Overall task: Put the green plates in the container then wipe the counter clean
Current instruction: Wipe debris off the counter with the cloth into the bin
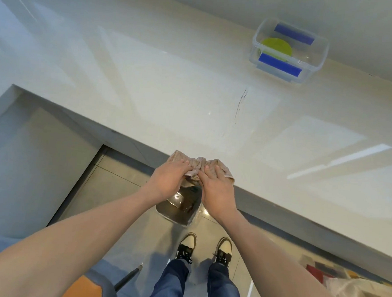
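on the pale counter (172, 81) edge, left hand (168, 179) and right hand (217, 191) both grip a bunched cloth (196, 165).

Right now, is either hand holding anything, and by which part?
Both grip the beige cloth at the counter edge: left hand on its left end, right hand on its right end, the middle bunched between them.

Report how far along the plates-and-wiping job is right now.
Done, it seems: a green plate lies inside the clear container at the back of the counter; no plates show elsewhere. In hand: the left hand and right hand both grip a bunched beige cloth at the counter's front edge. Left: the dark streak on the counter remains to be wiped.
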